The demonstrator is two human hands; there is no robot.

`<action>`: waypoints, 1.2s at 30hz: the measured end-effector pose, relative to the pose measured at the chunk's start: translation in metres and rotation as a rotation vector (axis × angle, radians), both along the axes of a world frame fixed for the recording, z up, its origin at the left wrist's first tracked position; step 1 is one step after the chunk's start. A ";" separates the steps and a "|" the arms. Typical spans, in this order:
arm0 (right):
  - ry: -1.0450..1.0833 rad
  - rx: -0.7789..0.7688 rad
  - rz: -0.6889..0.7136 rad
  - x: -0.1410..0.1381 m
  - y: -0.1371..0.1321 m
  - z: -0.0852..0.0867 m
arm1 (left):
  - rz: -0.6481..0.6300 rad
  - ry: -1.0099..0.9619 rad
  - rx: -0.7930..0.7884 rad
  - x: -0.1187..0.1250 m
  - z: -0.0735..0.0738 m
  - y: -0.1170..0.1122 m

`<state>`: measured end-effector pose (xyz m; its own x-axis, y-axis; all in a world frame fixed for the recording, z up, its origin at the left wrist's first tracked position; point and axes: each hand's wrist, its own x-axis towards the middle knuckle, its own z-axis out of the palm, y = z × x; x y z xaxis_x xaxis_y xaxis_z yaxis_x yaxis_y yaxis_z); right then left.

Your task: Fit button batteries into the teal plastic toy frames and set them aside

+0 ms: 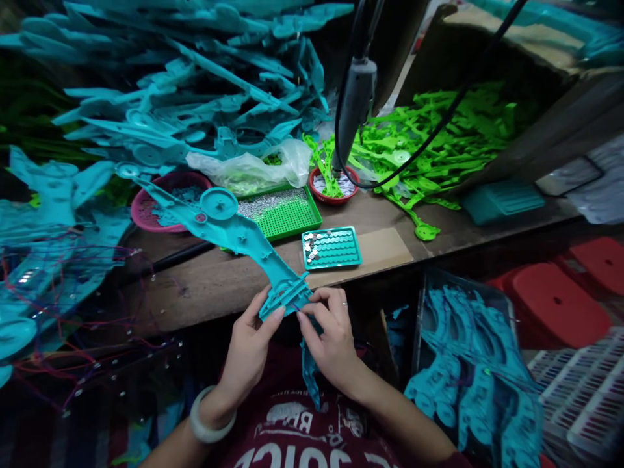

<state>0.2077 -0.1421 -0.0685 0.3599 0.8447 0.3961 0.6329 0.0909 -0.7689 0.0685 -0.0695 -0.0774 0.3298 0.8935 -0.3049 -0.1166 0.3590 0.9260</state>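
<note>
Left hand [249,338] and right hand [334,335] pinch the blue part [244,235]; too loose, it could hit the green tray [295,216] ahead.

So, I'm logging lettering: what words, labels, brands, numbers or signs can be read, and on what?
"RB", apparently, on the dark red shirt.
Larger white letters below: cut off by the picture's edge, no sure word.
Smaller print above: too small and blurred.
No other readable text.

On the bench [195,296], a tray [287,223] of small parts between basket [140,213] at left and bowl [333,199] at right
</note>
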 end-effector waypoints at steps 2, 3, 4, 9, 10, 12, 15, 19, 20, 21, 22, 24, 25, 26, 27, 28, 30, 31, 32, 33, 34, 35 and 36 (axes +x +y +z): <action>0.028 -0.017 0.021 0.002 0.000 0.003 | 0.002 0.023 0.031 0.000 0.001 0.001; 0.039 -0.021 0.024 0.004 0.001 0.004 | 0.004 0.032 0.043 0.000 0.001 0.001; 0.038 -0.018 0.020 0.005 0.001 0.005 | 0.002 0.034 0.048 0.001 0.002 0.001; -0.077 0.024 -0.037 0.006 0.006 0.004 | 0.005 -0.003 0.023 0.006 0.002 -0.001; -0.089 0.029 -0.038 0.006 0.007 0.003 | 0.015 0.005 0.036 0.007 0.001 -0.001; -0.098 0.042 -0.039 0.004 0.009 0.002 | 0.037 0.052 0.094 0.007 0.002 -0.001; -0.100 0.074 -0.073 0.005 0.014 0.007 | 0.046 0.166 0.208 0.006 0.004 0.003; -0.150 0.025 0.016 0.015 0.031 0.022 | 0.021 0.278 0.353 0.009 0.011 0.006; -0.140 -0.013 0.084 0.019 0.036 0.026 | 0.016 0.292 0.393 0.010 0.013 0.005; -0.115 -0.051 0.150 0.022 0.041 0.029 | 0.012 0.302 0.434 0.011 0.015 0.003; -0.084 -0.087 0.201 0.024 0.044 0.031 | 0.003 0.310 0.472 0.012 0.017 0.000; -0.046 -0.117 0.242 0.027 0.047 0.031 | -0.029 0.318 0.534 0.013 0.020 -0.004; -0.048 -0.107 0.244 0.028 0.047 0.030 | -0.049 0.318 0.558 0.013 0.022 -0.006; -0.062 -0.074 0.242 0.029 0.048 0.028 | -0.066 0.318 0.579 0.012 0.024 -0.006; -0.082 -0.037 0.245 0.031 0.048 0.025 | -0.074 0.320 0.591 0.011 0.026 -0.005; -0.099 0.000 0.244 0.035 0.048 0.023 | -0.079 0.323 0.593 0.010 0.028 -0.004; -0.124 0.065 0.238 0.042 0.050 0.018 | -0.076 0.328 0.573 0.008 0.032 0.000; -0.128 0.086 0.241 0.046 0.051 0.017 | -0.077 0.325 0.556 0.007 0.033 0.002; -0.127 0.104 0.245 0.048 0.053 0.016 | -0.082 0.318 0.542 0.007 0.034 0.003; -0.123 0.119 0.252 0.049 0.054 0.015 | -0.092 0.309 0.531 0.007 0.033 0.004; -0.118 0.134 0.260 0.047 0.055 0.014 | -0.107 0.293 0.520 0.007 0.033 0.004; -0.110 0.144 0.259 0.044 0.056 0.014 | -0.122 0.270 0.502 0.008 0.031 0.003; -0.100 0.154 0.244 0.040 0.056 0.015 | -0.132 0.241 0.477 0.010 0.029 0.002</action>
